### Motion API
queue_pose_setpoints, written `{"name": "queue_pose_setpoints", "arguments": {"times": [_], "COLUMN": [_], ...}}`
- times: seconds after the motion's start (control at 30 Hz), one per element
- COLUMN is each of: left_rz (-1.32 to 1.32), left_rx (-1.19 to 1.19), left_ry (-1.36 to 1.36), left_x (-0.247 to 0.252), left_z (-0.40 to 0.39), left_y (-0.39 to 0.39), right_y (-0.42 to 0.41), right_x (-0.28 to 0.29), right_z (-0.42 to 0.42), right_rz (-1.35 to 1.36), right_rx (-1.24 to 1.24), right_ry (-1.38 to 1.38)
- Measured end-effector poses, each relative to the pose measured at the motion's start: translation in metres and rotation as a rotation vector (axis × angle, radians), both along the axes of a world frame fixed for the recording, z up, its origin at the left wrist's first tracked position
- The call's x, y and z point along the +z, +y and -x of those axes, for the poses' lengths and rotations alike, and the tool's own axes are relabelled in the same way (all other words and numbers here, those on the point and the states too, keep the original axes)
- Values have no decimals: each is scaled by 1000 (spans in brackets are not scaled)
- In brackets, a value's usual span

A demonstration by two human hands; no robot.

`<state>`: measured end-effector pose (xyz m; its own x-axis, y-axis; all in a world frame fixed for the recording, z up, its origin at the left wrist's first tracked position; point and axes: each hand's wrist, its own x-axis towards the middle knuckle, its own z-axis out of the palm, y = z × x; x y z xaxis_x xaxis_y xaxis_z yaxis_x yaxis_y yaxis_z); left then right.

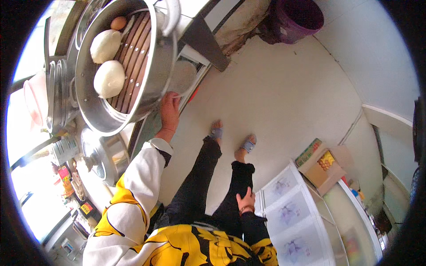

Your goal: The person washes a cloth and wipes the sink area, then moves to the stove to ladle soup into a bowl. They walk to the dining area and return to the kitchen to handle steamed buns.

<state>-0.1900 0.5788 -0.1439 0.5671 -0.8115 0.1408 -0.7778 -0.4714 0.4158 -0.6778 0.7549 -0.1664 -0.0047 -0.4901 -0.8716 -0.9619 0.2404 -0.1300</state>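
Note:
At the side of a large metal steamer pot (163, 63), my left hand (170, 108) has its fingertips by the lower edge of a pale, translucent round object (184, 77). Whether the fingers grip it is hidden. Inside the tilted-looking pot, two white buns (109, 79) and a brown egg (118, 23) rest on a brown slatted rack (134, 63). My right hand (246, 200) hangs low beside my right leg, fingers apart, holding nothing.
A lidded metal pot (111, 159) stands on the counter to my left. Behind the steamer are stacked metal pans (58, 96). White plastic drawers (288, 212) and a cardboard box (316, 169) are at my right. A purple bucket (299, 21) sits ahead on the floor (283, 93).

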Motion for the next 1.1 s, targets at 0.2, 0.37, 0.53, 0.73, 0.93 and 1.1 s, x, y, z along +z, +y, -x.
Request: {"name": "queue_pose_setpoints", "arguments": {"times": [0.2,0.37,0.53,0.73,0.93,1.1], "left_rz": [-6,-3,125,63,117,42], "left_rx": [-250,-583,-900,-1016,-775,-355], "left_ry": [342,377,429,404,427,427], "left_x": [83,174,242,287,296,306], "left_z": [52,67,76,62,41,48], "left_y": [50,66,49,-6,-18,3], "right_y": [-105,-209,-239,-273,-404,-543], "right_x": [63,208,273,302,307,344], "right_z": [-90,-185,-198,-170,-153,-252], "right_rz": [69,-340,-404,-313,-118,40], "right_rx": [-237,-871,-947,-984,-838,-589], "right_ry": [-476,-933,-1150,-1115,-882,-852]}}
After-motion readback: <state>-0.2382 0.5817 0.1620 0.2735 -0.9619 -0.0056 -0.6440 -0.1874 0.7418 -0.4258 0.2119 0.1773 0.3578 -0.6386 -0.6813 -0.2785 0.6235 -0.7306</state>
